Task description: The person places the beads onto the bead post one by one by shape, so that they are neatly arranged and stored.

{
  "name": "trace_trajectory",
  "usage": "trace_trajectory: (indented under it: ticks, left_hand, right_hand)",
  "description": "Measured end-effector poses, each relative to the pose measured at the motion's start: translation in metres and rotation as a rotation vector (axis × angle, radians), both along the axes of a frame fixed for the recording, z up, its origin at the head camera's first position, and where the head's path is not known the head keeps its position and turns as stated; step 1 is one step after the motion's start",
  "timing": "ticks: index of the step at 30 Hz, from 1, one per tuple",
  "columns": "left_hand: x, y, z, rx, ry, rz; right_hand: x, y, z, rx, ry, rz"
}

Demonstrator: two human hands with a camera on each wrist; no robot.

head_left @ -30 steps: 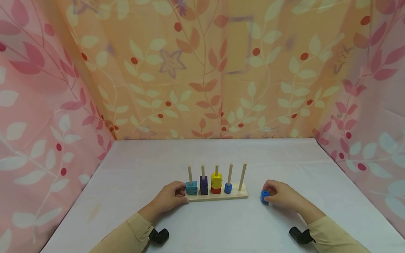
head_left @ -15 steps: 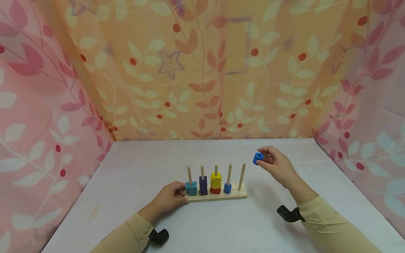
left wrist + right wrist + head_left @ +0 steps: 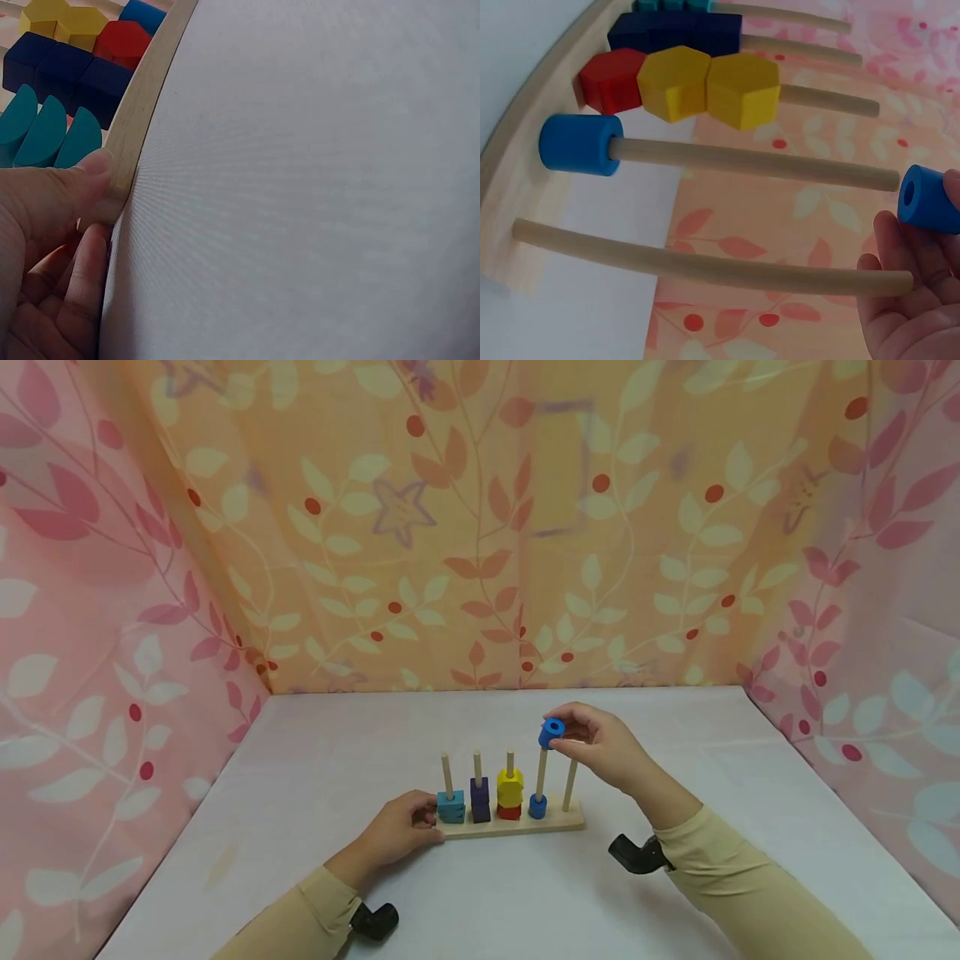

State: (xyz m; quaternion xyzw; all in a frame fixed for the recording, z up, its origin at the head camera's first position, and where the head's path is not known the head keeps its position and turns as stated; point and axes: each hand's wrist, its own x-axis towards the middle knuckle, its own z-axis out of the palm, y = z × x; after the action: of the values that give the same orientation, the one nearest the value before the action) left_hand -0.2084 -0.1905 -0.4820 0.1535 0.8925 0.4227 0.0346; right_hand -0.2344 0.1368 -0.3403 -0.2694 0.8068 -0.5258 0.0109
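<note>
A wooden peg board (image 3: pixel 517 831) stands on the table. My left hand (image 3: pixel 401 828) pinches its left end, thumb and fingers about the base edge (image 3: pixel 124 161). My right hand (image 3: pixel 607 750) holds a blue cylinder bead (image 3: pixel 552 734) at the top of the fourth peg (image 3: pixel 541 775); in the right wrist view the bead's hole (image 3: pixel 909 193) faces the peg tip, slightly apart from it. Another blue cylinder bead (image 3: pixel 581 145) sits at that peg's base. The other pegs carry teal half-round blocks (image 3: pixel 451 807), dark blue square blocks (image 3: pixel 480 800), and two yellow hexagons (image 3: pixel 510 787) over a red one (image 3: pixel 508 813).
The fifth peg (image 3: pixel 705 261) is bare, and its tip lies close to my right fingers. A white cloth (image 3: pixel 360 735) covers the table. Patterned curtains (image 3: pixel 480 527) surround the back and sides. A black wrist device (image 3: pixel 637 853) juts from each sleeve.
My right hand has lifted the blue cylinder bead off the table and carried it left to the fourth peg's top. My left hand stays on the board's end.
</note>
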Motion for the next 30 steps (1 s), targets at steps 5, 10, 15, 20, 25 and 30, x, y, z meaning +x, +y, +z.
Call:
trace_trajectory:
  ticks: [5, 10, 15, 20, 25, 30]
  left_hand:
    - [0.001, 0.000, 0.000, -0.004, -0.003, 0.001]
    - [0.000, -0.001, 0.000, -0.003, 0.008, 0.003]
    - [0.001, 0.000, 0.001, 0.011, 0.006, -0.004]
    - [0.001, 0.000, 0.002, 0.014, -0.004, -0.005]
    - [0.001, 0.000, 0.003, 0.019, -0.003, -0.003]
    - [0.001, 0.000, 0.002, 0.017, -0.009, -0.003]
  right_hand:
    - [-0.002, -0.005, -0.006, 0.023, -0.044, 0.012]
    - [-0.005, -0.003, -0.015, 0.012, -0.107, 0.047]
    - [-0.010, -0.001, -0.029, 0.015, -0.154, 0.066]
    - [-0.014, 0.001, -0.040, -0.005, -0.194, 0.087]
    - [-0.015, 0.003, -0.053, 0.027, -0.262, 0.109]
    - [-0.015, 0.003, -0.069, 0.101, -0.302, 0.092]
